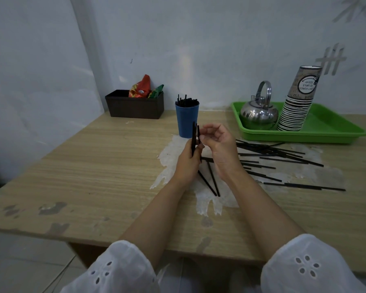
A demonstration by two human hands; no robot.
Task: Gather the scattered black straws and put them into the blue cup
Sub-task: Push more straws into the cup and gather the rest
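Bench (89, 166): pale wood-grain top, with a worn whitish patch (206, 199) under my hands.

Left hand (188, 160): mine, curled round a small bundle of black straws (193, 140), held upright just in front of the blue cup.

Right hand (220, 144): mine, fingers loosely curled, fingertips at the upper part of the bundle. I cannot tell whether they pinch a straw or only touch it.

Blue cup (187, 121): upright on the bench, beyond my hands. Already holds a cluster of straws (187, 101) standing above the rim.

Scattered straws (273, 159): many, lying flat on the bench to my right, mostly crosswise, between my right forearm and the tray.

Two more straws (211, 182): flat on the patch, between my wrists.

Green tray (330, 134): far right, near the wall. Carries a steel kettle (258, 115) and a leaning stack of upturned paper cups (298, 102).

Dark brown box (134, 106): against the wall, left of the cup, with red and green wrappers (141, 87) sticking out.

White sleeves (118, 267): eyelet fabric, pushed up on both arms.
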